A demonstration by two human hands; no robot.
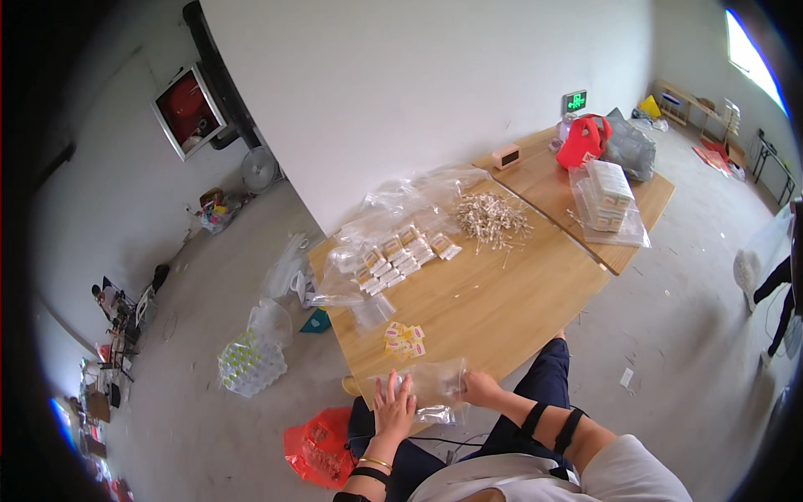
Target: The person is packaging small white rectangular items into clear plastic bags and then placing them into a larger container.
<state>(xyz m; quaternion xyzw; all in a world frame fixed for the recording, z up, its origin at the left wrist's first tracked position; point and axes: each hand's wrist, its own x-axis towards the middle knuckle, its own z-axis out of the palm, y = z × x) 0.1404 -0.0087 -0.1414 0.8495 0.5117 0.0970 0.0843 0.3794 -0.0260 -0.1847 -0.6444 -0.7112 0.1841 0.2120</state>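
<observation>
A clear plastic bag (437,378) lies across the near edge of the wooden table, partly over my lap. My left hand (393,408) rests flat on the bag's left side with its fingers spread. At the bag's right edge, my right hand (480,389) has its fingers closed on the plastic. Just beyond the bag is a small heap of yellow and white cards (405,340). Farther up the table stand rows of small white packets (400,263), and to their right a loose pile of cotton swabs (492,221).
Large clear plastic sheets (393,209) cover the table's far left. On the adjoining table are stacked white packs (609,192), a red bag (580,144) and a small pink box (506,156). A red plastic bag (318,446) sits on the floor left of my legs. A person stands far right.
</observation>
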